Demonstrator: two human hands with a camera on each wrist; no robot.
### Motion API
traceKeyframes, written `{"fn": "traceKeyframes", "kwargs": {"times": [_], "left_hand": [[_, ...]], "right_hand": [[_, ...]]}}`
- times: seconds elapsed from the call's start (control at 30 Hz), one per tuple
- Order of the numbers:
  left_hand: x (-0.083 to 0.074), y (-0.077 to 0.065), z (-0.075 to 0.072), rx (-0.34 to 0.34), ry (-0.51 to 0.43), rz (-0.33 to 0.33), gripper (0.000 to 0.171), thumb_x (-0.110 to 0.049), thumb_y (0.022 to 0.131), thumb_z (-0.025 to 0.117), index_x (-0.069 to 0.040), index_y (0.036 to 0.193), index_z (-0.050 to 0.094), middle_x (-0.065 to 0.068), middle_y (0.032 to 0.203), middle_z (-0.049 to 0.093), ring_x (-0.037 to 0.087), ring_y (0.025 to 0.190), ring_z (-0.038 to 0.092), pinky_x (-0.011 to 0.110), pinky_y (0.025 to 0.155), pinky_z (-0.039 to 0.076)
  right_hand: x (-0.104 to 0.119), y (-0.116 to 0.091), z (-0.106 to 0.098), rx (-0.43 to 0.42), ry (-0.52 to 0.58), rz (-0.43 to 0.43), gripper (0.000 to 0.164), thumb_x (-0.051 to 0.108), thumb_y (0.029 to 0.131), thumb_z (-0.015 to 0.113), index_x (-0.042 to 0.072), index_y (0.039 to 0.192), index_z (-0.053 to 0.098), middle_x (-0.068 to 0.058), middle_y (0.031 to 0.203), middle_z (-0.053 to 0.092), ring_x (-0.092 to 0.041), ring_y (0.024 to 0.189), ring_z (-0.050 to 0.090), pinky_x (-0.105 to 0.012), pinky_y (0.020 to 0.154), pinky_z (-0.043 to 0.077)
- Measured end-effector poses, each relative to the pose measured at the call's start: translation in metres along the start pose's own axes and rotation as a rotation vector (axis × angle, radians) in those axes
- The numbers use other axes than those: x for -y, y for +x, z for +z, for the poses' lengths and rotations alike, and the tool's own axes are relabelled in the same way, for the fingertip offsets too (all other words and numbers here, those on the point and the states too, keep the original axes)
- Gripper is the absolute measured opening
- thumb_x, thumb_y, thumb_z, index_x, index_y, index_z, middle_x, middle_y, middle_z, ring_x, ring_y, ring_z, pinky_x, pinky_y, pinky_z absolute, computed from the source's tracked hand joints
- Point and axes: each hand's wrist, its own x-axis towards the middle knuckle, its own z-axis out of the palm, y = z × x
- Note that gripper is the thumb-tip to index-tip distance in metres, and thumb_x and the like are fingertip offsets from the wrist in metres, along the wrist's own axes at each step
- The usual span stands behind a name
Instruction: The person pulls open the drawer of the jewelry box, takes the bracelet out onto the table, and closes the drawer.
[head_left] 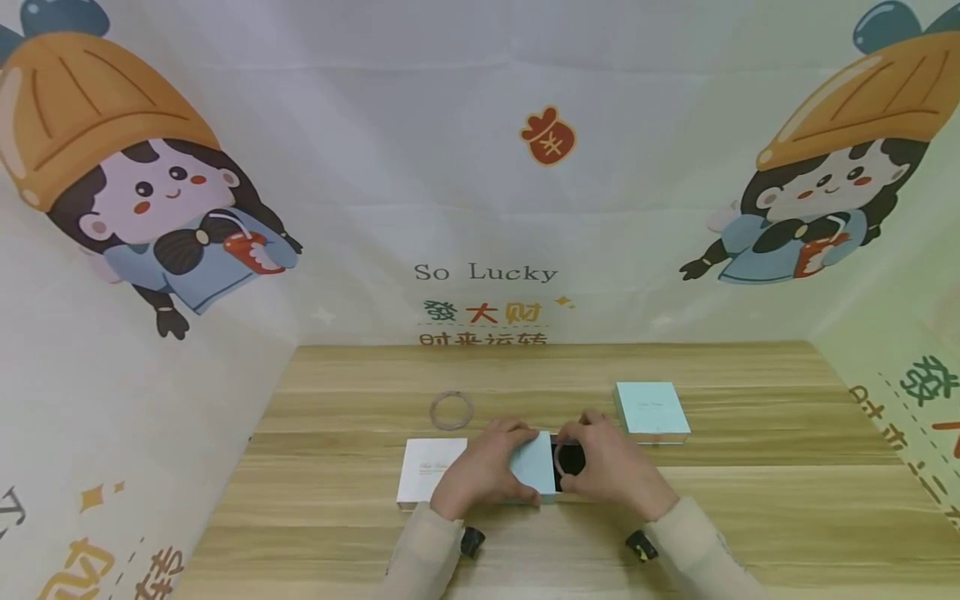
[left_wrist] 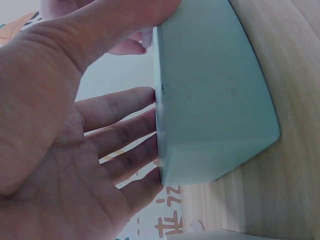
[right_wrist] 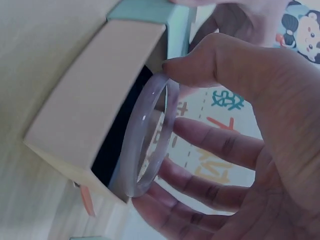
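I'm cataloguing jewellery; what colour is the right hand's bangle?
Pale lavender; the bangle shows best in the right wrist view.

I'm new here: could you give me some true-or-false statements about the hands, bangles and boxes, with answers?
1. The right hand holds a bangle. True.
2. The left hand holds a bangle too. False: it grips the middle teal box.
3. That box's drawer is fully closed. False: it is partly open.
4. Another bangle lies on the table. True.
5. The other teal box is on the person's left. False: it is on the right.
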Motion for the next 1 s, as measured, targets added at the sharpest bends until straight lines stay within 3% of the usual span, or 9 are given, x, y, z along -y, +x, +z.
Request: {"fn": "traceKeyframes", "kwargs": {"times": [0.27, 0.53, 0.77, 1.0], "left_hand": [[-0.002, 0.002, 0.001, -0.005, 0.028, 0.010, 0.088, -0.036, 0.066, 0.097, -0.010, 0.142, 0.061, 0.004, 0.139, 0.060, 0.021, 0.125, 0.054, 0.038, 0.100, 0.052], [-0.002, 0.000, 0.000, -0.002, 0.029, 0.004, 0.088, -0.036, 0.066, 0.097, -0.009, 0.142, 0.060, 0.007, 0.142, 0.058, 0.023, 0.127, 0.054, 0.041, 0.101, 0.053], [0.000, 0.000, 0.000, -0.005, 0.015, 0.012, 0.089, -0.034, 0.066, 0.097, -0.007, 0.142, 0.060, 0.009, 0.141, 0.058, 0.026, 0.129, 0.053, 0.043, 0.105, 0.052], [0.000, 0.000, -0.001, 0.004, 0.008, 0.009, 0.090, -0.036, 0.067, 0.096, -0.008, 0.144, 0.058, 0.009, 0.144, 0.057, 0.026, 0.131, 0.052, 0.045, 0.107, 0.050]], "right_hand": [[-0.012, 0.009, -0.011, -0.051, 0.001, -0.048, 0.036, 0.024, 0.071, 0.084, 0.018, 0.105, 0.075, -0.009, 0.106, 0.065, -0.015, 0.080, 0.055, -0.033, 0.066, 0.050], [-0.014, 0.038, -0.018, -0.090, -0.010, -0.087, 0.036, 0.028, 0.074, 0.085, 0.018, 0.108, 0.075, -0.013, 0.108, 0.067, -0.026, 0.092, 0.060, -0.042, 0.075, 0.054], [-0.013, 0.068, -0.017, -0.053, -0.021, -0.084, 0.039, 0.026, 0.077, 0.082, 0.013, 0.114, 0.074, -0.015, 0.113, 0.066, -0.031, 0.099, 0.063, -0.049, 0.082, 0.057], [-0.014, 0.090, -0.007, 0.008, -0.028, -0.103, 0.039, 0.025, 0.081, 0.079, 0.012, 0.118, 0.073, -0.013, 0.119, 0.067, -0.030, 0.108, 0.063, -0.047, 0.093, 0.055]]}}
